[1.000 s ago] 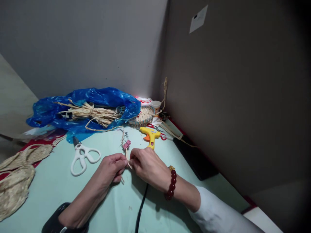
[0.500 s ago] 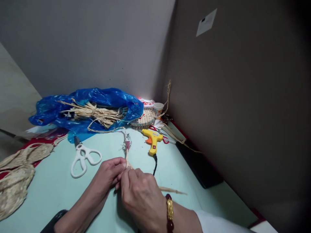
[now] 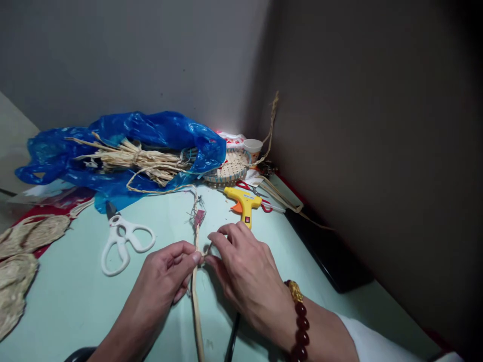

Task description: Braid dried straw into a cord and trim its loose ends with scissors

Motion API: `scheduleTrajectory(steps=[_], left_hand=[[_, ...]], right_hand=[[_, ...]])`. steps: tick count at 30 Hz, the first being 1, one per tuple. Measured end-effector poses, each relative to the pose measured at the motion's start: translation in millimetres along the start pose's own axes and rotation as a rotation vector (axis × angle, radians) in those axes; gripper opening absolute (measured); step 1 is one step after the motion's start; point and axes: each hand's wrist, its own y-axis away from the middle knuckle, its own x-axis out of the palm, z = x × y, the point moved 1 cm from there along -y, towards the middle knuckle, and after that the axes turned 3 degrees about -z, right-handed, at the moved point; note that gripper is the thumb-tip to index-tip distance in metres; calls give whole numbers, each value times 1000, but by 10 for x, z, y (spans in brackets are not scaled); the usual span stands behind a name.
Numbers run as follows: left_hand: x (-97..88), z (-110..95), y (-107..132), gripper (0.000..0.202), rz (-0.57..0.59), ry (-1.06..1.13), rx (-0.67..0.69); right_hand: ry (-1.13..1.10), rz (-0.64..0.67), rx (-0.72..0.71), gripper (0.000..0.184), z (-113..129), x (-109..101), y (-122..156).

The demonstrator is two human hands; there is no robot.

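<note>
My left hand pinches a thin braided straw cord between thumb and forefinger. Just to the right, my right hand has its thumb and fingertips closed round a short straw strand that comes out of the same spot. From the left fingertips a long pale straw strand runs down toward the front of the table. Beyond the hands, a small pink piece with wiry bits sits on the cord. White-handled scissors lie left of my left hand.
A yellow glue gun lies beyond my right hand. Behind are a blue plastic bag with a straw bundle, a woven basket and a paper cup. Woven straw pieces lie left; a black flat object lies right.
My right hand has moved right, away from the left fingertips. A strand that pointed right from beneath it now lies toward the front. The view has shifted slightly.
</note>
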Motion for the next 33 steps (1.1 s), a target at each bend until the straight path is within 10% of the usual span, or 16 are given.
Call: scheduleTrajectory(steps=[12,20,29,33], left_hand=[[17,-42,79,28,-184,-354,144],[40,-21,77,29,-196,-463,115],[13,-13,55,19,-231,-477,406],[-3,-6,42,24,-156,-365,225]], right_hand=[[-443,209,179,11,-85,39,-135],[-395,101,66,18,-119,80,-115],[-244,46,-55,22,-125,54,-99],[-311,40,-36,20,-119,52,-123]])
